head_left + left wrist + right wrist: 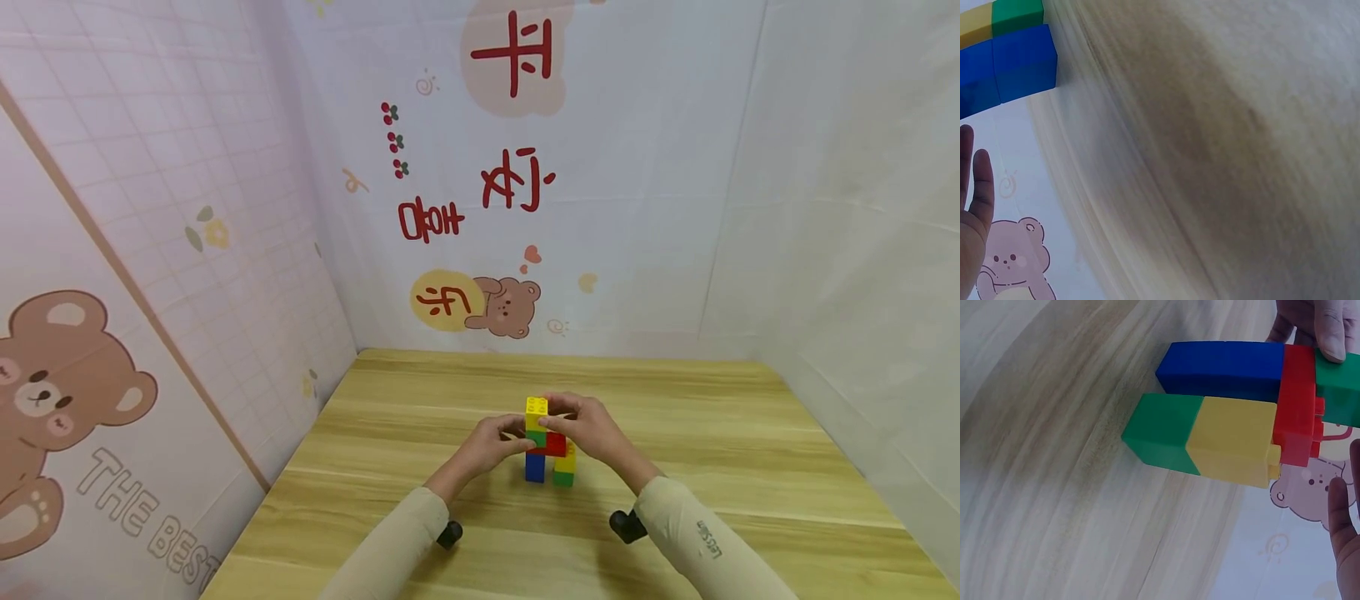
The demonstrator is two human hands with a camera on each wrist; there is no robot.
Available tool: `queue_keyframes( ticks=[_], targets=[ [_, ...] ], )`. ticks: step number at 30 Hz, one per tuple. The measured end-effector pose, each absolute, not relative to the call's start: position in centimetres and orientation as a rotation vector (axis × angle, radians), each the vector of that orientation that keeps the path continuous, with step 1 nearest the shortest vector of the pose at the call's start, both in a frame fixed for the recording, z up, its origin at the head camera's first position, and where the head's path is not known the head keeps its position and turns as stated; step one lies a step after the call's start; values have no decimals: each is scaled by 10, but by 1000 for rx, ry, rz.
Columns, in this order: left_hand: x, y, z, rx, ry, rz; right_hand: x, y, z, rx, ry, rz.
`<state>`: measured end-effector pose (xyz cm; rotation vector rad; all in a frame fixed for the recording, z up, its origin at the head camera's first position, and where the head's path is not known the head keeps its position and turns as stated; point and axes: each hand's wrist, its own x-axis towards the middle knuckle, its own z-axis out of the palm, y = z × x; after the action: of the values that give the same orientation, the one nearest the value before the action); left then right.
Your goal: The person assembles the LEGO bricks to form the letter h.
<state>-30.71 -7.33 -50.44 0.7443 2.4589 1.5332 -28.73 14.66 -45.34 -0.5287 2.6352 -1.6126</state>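
A small tower of toy building blocks stands on the table. Its left leg is two blue blocks (535, 468); its right leg is a yellow block (1233, 437) over a green block (1163, 431). Across the legs lies a red block (1296, 403), with an upper green block (536, 438) on its left end and a top yellow block (536, 421) above that. My left hand (487, 446) pinches the upper green block, thumb on its near side. From the right, my right hand (596, 429) holds the top yellow block between thumb and fingers.
The wood-grain table (420, 383) meets a printed cloth wall (637, 208) at the back, with more cloth along both sides. A black wrist device (450, 533) shows by the left sleeve, another black device (628, 527) by the right sleeve.
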Motion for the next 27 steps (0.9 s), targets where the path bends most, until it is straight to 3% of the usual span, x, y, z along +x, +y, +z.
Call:
queue_keyframes(
  ticks=[13, 27],
  targets=[
    [-306, -74, -503, 744, 2474, 1513, -284, 160, -469, -483, 2597, -1681],
    [-308, -73, -508, 695, 2468, 1511, -275, 190, -511, -293, 2599, -1686]
  ],
)
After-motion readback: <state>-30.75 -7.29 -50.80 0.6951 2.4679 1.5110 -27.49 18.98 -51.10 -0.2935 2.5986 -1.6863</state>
